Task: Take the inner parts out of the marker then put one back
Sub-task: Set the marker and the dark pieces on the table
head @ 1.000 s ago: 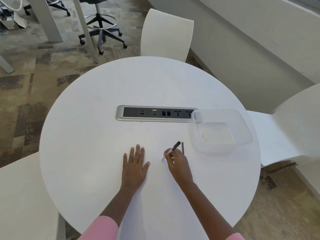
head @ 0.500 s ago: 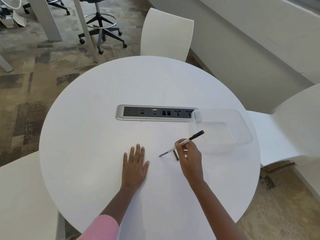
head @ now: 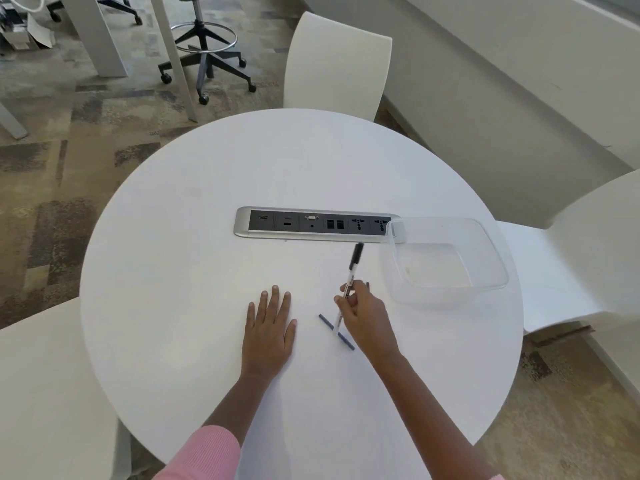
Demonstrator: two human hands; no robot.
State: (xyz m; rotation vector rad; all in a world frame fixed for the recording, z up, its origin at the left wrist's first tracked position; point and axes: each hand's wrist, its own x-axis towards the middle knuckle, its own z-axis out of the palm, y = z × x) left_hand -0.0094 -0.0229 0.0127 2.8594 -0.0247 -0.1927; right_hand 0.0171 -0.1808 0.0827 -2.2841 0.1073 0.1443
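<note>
My right hand (head: 365,315) pinches a white marker (head: 350,282) with a black cap near its middle. The marker stands almost upright, cap end up and away from me, lower end close to the table. A thin dark inner stick (head: 336,331) lies flat on the white round table (head: 194,237), under and just left of my right hand; the marker's lower end crosses over it. My left hand (head: 269,332) rests flat on the table, fingers straight, a little left of the stick and holding nothing.
A clear plastic tub (head: 485,268) stands to the right, just beyond my right hand. A silver socket strip (head: 311,224) is set into the table's middle. White chairs stand at the far side, right and left of the table.
My right hand lifted the marker off the table and swung it from a low slant to nearly upright. The dark stick now lies exposed on the table. My left hand stayed put.
</note>
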